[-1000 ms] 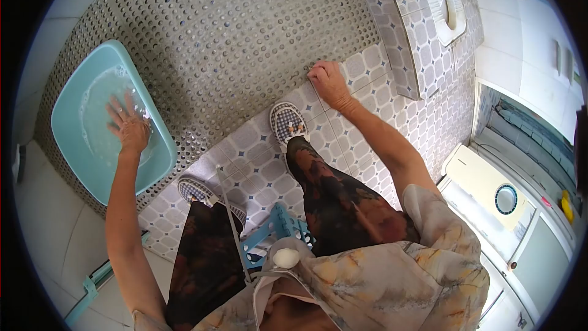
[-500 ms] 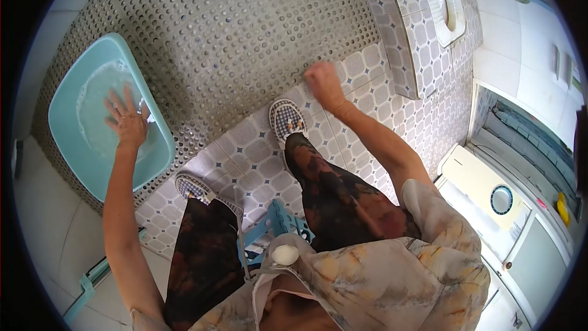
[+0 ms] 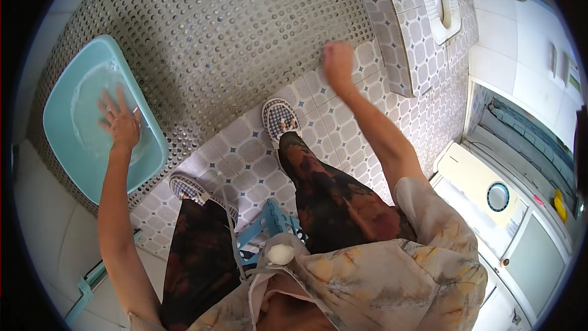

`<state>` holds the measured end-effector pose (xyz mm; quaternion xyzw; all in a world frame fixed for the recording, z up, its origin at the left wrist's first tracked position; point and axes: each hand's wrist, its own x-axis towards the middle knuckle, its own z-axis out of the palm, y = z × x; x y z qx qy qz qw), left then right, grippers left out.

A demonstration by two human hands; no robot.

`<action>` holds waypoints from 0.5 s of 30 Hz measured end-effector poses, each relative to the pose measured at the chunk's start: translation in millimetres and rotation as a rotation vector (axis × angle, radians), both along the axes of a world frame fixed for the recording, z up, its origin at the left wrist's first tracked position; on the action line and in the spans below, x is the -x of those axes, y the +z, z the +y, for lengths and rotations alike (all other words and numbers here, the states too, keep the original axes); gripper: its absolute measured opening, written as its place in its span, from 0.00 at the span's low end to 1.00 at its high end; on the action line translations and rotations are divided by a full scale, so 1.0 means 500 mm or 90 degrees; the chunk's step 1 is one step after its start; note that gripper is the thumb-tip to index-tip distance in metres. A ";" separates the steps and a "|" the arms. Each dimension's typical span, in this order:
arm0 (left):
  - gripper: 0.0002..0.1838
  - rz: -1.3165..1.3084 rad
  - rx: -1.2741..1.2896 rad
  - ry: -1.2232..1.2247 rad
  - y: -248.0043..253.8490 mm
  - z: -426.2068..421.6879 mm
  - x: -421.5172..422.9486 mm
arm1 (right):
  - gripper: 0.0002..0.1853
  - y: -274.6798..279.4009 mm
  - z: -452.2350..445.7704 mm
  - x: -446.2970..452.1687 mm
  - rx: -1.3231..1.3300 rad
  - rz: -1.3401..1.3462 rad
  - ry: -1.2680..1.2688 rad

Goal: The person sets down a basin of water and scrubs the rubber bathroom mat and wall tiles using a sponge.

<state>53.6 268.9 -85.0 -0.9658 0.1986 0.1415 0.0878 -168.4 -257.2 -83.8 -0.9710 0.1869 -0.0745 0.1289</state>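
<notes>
At the left, a light teal basin of cloudy, slightly foamy water stands on the pebbled floor. My left hand is over the water inside it with fingers spread; whether the fingertips dip in is hard to tell. My right hand is raised above the floor, away from the basin, curled closed and a little blurred. Whatever its fingers may hold is hidden. Between my legs a blue plastic stool shows in part.
Pebbled floor meets patterned tiles where my checked shoes rest. A tiled step with a white squat toilet is at the upper right. A cream and white washing machine stands at the right, a teal pole at the lower left.
My right hand has moved up and slightly right, away from the floor edge. My left hand stays spread over the basin and has shifted slightly left. The view has shifted a little.
</notes>
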 end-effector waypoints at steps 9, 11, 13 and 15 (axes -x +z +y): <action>0.43 -0.008 0.019 -0.019 -0.011 0.015 -0.002 | 0.09 0.003 -0.005 0.013 -0.031 0.172 0.294; 0.45 0.015 -0.002 0.005 0.003 0.003 -0.002 | 0.10 0.027 -0.094 -0.007 0.082 0.242 0.110; 0.46 0.012 -0.007 0.006 -0.002 0.007 -0.004 | 0.08 0.028 -0.171 0.002 0.141 0.143 -0.125; 0.46 0.014 -0.010 0.009 -0.004 0.005 0.001 | 0.08 0.003 -0.201 0.009 0.159 -0.029 -0.309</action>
